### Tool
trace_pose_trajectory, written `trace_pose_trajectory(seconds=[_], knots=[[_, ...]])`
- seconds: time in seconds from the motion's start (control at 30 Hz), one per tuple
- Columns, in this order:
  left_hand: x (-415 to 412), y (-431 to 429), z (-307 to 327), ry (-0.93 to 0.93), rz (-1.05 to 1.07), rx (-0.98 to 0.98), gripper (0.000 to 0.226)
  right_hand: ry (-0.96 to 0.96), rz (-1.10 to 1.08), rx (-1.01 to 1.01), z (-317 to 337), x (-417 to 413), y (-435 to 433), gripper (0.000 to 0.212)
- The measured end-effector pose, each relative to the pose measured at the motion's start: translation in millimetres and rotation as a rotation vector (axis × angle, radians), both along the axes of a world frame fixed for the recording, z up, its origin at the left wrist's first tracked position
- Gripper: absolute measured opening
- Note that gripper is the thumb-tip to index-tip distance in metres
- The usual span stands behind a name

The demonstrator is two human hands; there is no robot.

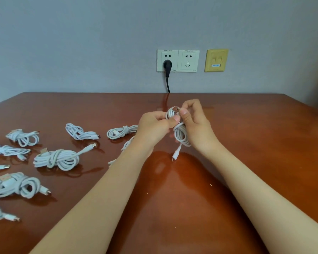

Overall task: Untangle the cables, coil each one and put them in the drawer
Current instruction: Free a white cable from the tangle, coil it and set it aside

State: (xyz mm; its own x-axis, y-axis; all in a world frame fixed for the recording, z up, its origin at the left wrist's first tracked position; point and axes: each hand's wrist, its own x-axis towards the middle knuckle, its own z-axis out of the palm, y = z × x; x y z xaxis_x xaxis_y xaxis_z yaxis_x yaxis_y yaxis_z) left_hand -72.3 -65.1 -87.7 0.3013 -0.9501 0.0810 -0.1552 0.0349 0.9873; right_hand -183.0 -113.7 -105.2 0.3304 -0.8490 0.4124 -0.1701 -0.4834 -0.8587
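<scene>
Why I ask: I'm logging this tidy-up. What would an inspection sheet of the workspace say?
Surface: glossy reddish-brown table, set against the wall.
Job's things: white held cable, coiled and lifted off the table, one connector hanging down; drawer not in view.
Clutter: nothing seen.
Grips: left hand and right hand both pinch the coil's top.
Cables: several bundled cables, all white, lie apart on the table's left side; some are cut off by the picture's edge.
Surroundings: double socket with a black plug in it; yellow data plate beside it.
</scene>
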Motion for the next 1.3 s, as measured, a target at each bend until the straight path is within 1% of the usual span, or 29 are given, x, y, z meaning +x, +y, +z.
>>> trace_pose_trajectory(seconds=[0.03, 0.1, 0.17, 0.23, 0.3, 0.37, 0.6, 0.7, 0.87, 0.97, 1.13, 1.2, 1.23, 1.3], knots=[[0.5, -1.1, -0.5, 0.009, 0.028, -0.026, 0.006, 0.086, -0.065, -0.094, -0.8, -1.7, 0.3, 0.02], [3.9, -3.9, -3.4, 0.006, 0.064, -0.052, 0.01, 0.168, -0.122, -0.193, -3.1, -3.3, 0.5, 0.017], [5.7, -3.6, -4.1, 0.048, 0.053, -0.013, 0.01, 0.245, -0.155, -0.272, -3.9, -3.9, 1.9, 0.01], [5.5, -3.7, -4.5, 0.078, 0.05, 0.005, 0.01, 0.328, -0.233, -0.403, -1.8, -4.4, 3.1, 0.013], [5.1, -5.9, -5.5, 0.062, 0.067, -0.01, 0.012, 0.343, -0.268, -0.49, 2.3, -5.6, 5.4, 0.016], [5.4, -7.7, -7.8, 0.059, 0.094, -0.017, 0.015, 0.363, -0.237, -0.518, 4.2, -6.5, 7.2, 0.015], [2.3, -6.9, -9.7, 0.011, 0.097, -0.019, 0.028, 0.449, -0.109, -0.449, 10.5, -6.1, 7.5, 0.013], [2.6, -8.5, -11.6, 0.006, 0.096, -0.021, 0.026, 0.5, -0.128, -0.389, 12.8, -4.7, 8.2, 0.012], [-1.8, -11.3, -17.2, -0.117, 0.055, -0.095, 0.024, 0.547, -0.184, -0.268, 16.2, -6.3, 5.6, 0.01], [-2.0, -11.7, -18.1, -0.186, 0.069, -0.127, 0.019, 0.586, -0.179, -0.239, 19.1, -6.4, 6.3, 0.01], [-5.6, -9.4, -16.3, -0.321, 0.058, -0.163, 0.021, 0.671, -0.191, -0.241, 18.6, -7.4, 5.2, 0.011], [-5.3, -8.6, -15.2, -0.357, 0.05, -0.168, 0.023, 0.608, -0.208, -0.196, 17.2, -10.9, 3.8, 0.014], [-5.1, -8.3, -14.6, -0.37, 0.049, -0.172, 0.023, 0.533, -0.206, -0.13, 16.6, -13.7, 2.0, 0.017], [-6.2, -7.6, -13.3, -0.383, 0.049, -0.178, 0.023, 0.312, -0.18, 0.094, 15.4, -19.1, -0.8, 0.022]])
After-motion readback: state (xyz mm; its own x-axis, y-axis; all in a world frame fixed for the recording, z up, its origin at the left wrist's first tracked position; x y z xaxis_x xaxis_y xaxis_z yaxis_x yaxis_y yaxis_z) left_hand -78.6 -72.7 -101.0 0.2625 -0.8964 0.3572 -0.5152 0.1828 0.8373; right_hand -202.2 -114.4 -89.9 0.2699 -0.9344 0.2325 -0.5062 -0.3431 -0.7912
